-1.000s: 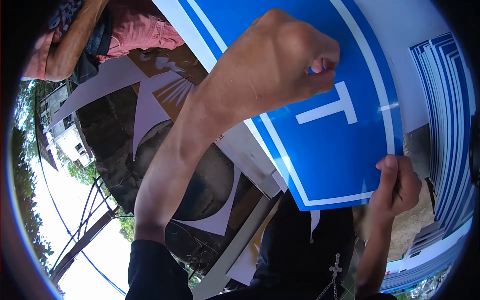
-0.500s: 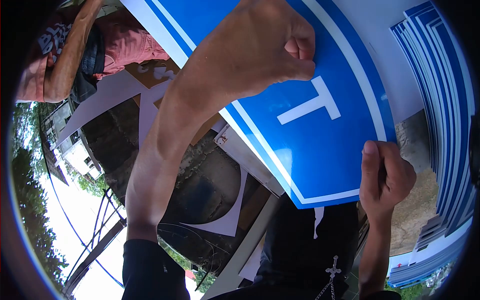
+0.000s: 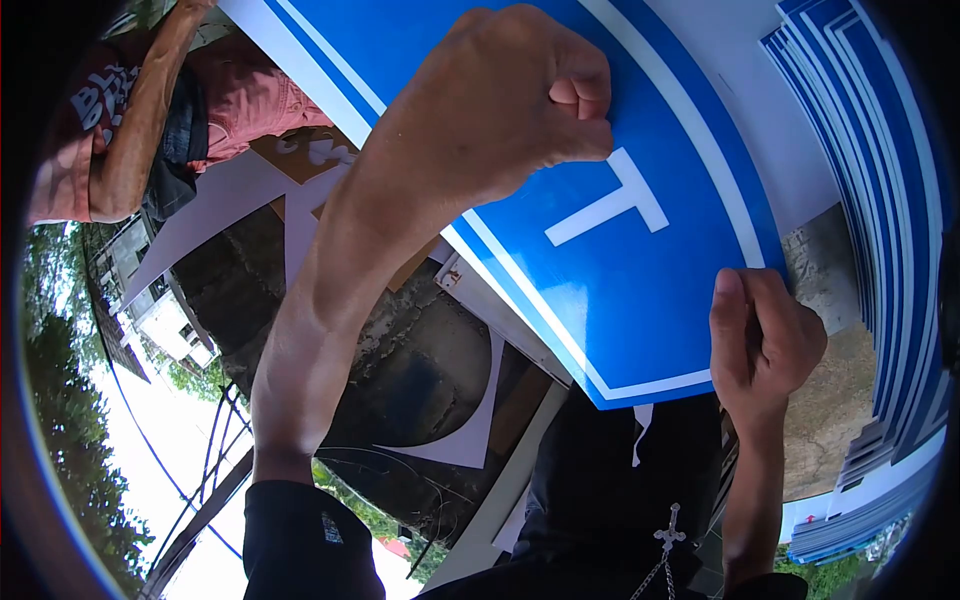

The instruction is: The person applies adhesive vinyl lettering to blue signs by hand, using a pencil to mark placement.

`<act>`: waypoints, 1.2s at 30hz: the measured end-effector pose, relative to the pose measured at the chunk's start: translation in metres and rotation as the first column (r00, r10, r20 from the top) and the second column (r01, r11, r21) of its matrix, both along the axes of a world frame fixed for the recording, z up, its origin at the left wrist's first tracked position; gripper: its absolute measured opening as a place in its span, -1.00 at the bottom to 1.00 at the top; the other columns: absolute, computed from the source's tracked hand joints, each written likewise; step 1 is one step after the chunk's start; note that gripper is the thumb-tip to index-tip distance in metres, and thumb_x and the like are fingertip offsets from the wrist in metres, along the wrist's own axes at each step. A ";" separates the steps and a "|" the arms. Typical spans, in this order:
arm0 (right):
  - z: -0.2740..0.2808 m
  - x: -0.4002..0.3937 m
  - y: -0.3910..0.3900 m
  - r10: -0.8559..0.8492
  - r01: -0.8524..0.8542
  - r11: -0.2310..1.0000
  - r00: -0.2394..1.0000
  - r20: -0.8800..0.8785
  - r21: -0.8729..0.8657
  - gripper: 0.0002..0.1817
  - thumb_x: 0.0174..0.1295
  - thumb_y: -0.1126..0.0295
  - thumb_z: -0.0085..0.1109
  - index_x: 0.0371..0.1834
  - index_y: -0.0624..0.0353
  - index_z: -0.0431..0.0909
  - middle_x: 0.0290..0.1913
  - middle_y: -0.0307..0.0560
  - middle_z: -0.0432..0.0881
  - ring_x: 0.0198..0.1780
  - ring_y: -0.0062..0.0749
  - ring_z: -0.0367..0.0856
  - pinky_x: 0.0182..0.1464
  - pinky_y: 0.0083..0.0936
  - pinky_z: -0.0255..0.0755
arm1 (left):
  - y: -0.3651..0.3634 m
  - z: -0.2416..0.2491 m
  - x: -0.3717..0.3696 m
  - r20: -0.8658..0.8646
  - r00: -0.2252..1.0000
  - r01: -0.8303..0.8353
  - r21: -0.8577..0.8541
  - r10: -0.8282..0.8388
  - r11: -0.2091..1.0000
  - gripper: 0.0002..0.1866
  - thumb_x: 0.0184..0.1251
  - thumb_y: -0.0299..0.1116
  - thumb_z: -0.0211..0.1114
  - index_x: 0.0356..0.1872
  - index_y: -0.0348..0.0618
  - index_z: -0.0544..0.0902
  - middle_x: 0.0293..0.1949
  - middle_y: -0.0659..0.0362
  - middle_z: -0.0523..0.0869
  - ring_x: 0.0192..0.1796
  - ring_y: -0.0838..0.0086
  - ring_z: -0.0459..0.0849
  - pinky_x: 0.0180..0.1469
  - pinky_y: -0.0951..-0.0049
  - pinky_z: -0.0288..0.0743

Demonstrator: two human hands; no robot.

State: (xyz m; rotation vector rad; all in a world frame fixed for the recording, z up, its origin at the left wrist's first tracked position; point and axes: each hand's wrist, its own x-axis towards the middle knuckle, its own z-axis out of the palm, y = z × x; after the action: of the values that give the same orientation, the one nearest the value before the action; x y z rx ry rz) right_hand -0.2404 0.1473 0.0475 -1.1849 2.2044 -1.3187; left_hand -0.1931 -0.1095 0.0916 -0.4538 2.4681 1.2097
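A blue sign panel [image 3: 640, 310] with white border stripes and a white letter T [image 3: 608, 208] lies at a slant before me. My left hand [image 3: 560, 95] is closed over its upper part, fingers curled in and thumb side near the T. What its fingers hold is hidden. At the panel's lower right edge, my right hand [image 3: 765, 340] is closed, with thumb and index finger brought together over the blue surface. Anything between them is too small to tell. A thin white strip [image 3: 641, 430] hangs below the panel's bottom edge.
Stacked blue and white panels [image 3: 865, 180] stand at the right. Another person [image 3: 240, 95] in reddish clothes is at the upper left. White cut-out sheets [image 3: 475, 430] lie on a dark, rough surface [image 3: 400, 390]. A cross pendant [image 3: 670, 535] hangs at the bottom.
In the view, the panel and both my hands have shifted slightly left. Both hands stay closed, and their place on the panel looks nearly the same.
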 end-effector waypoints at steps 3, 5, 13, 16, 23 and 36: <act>-0.002 0.000 0.000 0.002 -0.002 1.000 1.000 0.003 -0.005 -0.78 0.34 0.43 0.16 -0.51 0.12 0.48 -0.65 -0.27 0.52 -0.76 -0.69 0.36 -0.68 -0.74 0.17 | 0.001 0.000 -0.001 0.010 0.999 -0.043 0.022 0.043 0.999 -0.95 0.10 -0.56 0.41 -0.49 -0.27 0.70 -0.58 0.27 0.64 -0.52 0.72 0.54 -0.46 0.70 0.34; -0.002 0.000 0.001 0.003 -0.002 1.000 1.000 0.008 -0.003 -0.77 0.33 0.43 0.15 -0.53 0.10 0.45 -0.67 -0.27 0.49 -0.77 -0.69 0.34 -0.68 -0.74 0.17 | 0.003 0.001 -0.001 0.013 0.999 -0.048 0.000 0.048 0.999 -0.95 0.10 -0.57 0.41 -0.49 -0.27 0.70 -0.57 0.27 0.64 -0.53 0.73 0.53 -0.46 0.70 0.34; -0.005 0.001 0.000 -0.007 0.006 0.999 1.000 -0.021 -0.039 -0.69 0.30 0.48 0.15 -0.61 0.06 0.33 -0.73 -0.32 0.32 -0.79 -0.69 0.26 -0.71 -0.72 0.07 | -0.005 -0.003 0.002 -0.026 1.000 0.014 0.018 -0.013 1.000 -0.97 0.15 -0.55 0.43 -0.43 -0.27 0.74 -0.51 0.22 0.71 -0.46 0.67 0.65 -0.37 0.66 0.49; -0.005 0.002 0.001 -0.011 0.010 0.999 1.000 -0.020 -0.038 -0.69 0.28 0.49 0.15 -0.62 0.06 0.32 -0.73 -0.33 0.31 -0.79 -0.69 0.25 -0.71 -0.71 0.06 | -0.017 -0.006 0.004 -0.017 0.999 0.043 0.070 -0.041 0.997 -0.94 0.18 -0.50 0.47 -0.39 -0.27 0.76 -0.46 0.18 0.75 -0.41 0.60 0.72 -0.31 0.62 0.56; -0.005 0.002 0.001 -0.012 0.011 0.999 0.999 -0.031 -0.035 -0.69 0.28 0.49 0.16 -0.61 0.07 0.33 -0.73 -0.33 0.33 -0.79 -0.71 0.24 -0.70 -0.72 0.05 | -0.008 -0.002 0.002 -0.009 0.998 0.064 -0.001 -0.064 0.998 -0.92 0.19 -0.47 0.48 -0.39 -0.26 0.76 -0.47 0.18 0.74 -0.43 0.61 0.70 -0.33 0.63 0.54; -0.004 0.000 0.001 -0.001 -0.001 0.999 0.999 -0.034 -0.046 -0.71 0.29 0.48 0.15 -0.59 0.08 0.36 -0.71 -0.32 0.38 -0.78 -0.70 0.27 -0.70 -0.72 0.08 | 0.004 -0.003 0.004 -0.085 0.996 0.017 -0.062 -0.022 0.998 -0.96 0.12 -0.57 0.42 -0.48 -0.26 0.73 -0.57 0.27 0.66 -0.51 0.73 0.56 -0.47 0.70 0.37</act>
State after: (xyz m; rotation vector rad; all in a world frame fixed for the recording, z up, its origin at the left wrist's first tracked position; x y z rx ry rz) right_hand -0.2404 0.1485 0.0433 -1.2324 2.2084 -1.3666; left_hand -0.1887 -0.1051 0.0888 -0.4009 2.5821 1.1716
